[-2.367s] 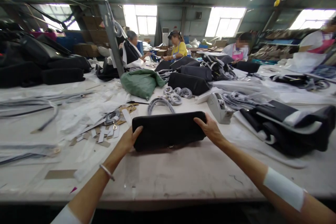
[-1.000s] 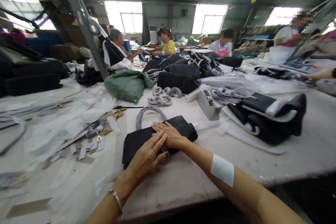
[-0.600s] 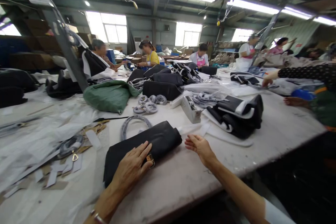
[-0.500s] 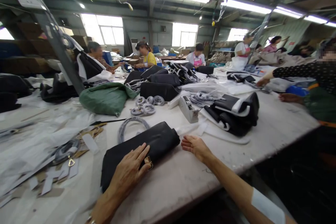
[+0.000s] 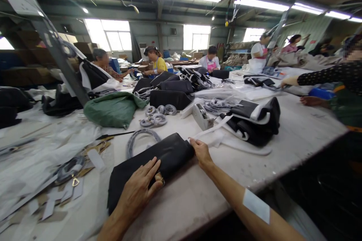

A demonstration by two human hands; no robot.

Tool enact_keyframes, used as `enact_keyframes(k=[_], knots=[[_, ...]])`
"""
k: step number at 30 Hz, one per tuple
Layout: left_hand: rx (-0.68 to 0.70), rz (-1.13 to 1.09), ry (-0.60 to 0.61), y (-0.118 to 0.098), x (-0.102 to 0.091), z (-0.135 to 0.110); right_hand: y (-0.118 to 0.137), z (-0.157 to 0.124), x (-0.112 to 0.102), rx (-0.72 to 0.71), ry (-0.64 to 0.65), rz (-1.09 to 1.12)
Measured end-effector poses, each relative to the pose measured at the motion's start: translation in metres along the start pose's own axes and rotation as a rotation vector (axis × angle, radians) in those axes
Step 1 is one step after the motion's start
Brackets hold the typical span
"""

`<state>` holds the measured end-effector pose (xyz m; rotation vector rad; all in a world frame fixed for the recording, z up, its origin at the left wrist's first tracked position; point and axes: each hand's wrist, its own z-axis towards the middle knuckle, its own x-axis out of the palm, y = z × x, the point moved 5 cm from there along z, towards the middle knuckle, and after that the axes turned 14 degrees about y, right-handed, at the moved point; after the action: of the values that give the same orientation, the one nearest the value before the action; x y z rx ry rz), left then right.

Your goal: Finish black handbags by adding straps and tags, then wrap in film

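A black bag (image 5: 172, 147) lies flat at the front of the white table, a gold clasp (image 5: 160, 177) on its near edge. My left hand (image 5: 144, 180) rests open on top of it, fingers flat beside the clasp. At the bag's right end my right hand (image 5: 201, 151) is closed in a pinch on a thin white strip (image 5: 212, 129). The strip stretches up and right past a grey tape dispenser (image 5: 203, 117) toward a folded black bag with white wrapping (image 5: 254, 120). Behind the first bag curves a grey wrapped handle (image 5: 143, 132).
Coiled grey straps (image 5: 154, 120) and a green cloth bundle (image 5: 114, 109) lie farther back, before several stacked black bags (image 5: 169, 98). Plastic sheets (image 5: 62, 139) and card scraps (image 5: 51, 203) cover the left. A slanted metal post (image 5: 60, 52) rises there. Several people work around the table.
My right hand has gone from open fingers beside the bag to a pinch, with the white strip now drawn out to the bag's end. The left hand stays on the bag.
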<state>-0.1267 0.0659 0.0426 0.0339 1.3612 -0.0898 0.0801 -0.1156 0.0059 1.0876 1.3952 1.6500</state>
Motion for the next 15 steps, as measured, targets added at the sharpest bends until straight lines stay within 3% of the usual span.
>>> enact_keyframes(k=[7,11,15], knots=[[0.041,-0.026,-0.018,-0.003,0.002,0.002,0.013,-0.004,-0.005,-0.020,0.050,-0.137],[0.028,0.014,0.003,-0.003,0.004,0.005,0.011,-0.007,-0.007,-0.014,0.047,-0.073],[0.016,0.003,0.014,-0.002,0.004,0.005,0.004,-0.010,-0.013,0.014,-0.055,0.052]])
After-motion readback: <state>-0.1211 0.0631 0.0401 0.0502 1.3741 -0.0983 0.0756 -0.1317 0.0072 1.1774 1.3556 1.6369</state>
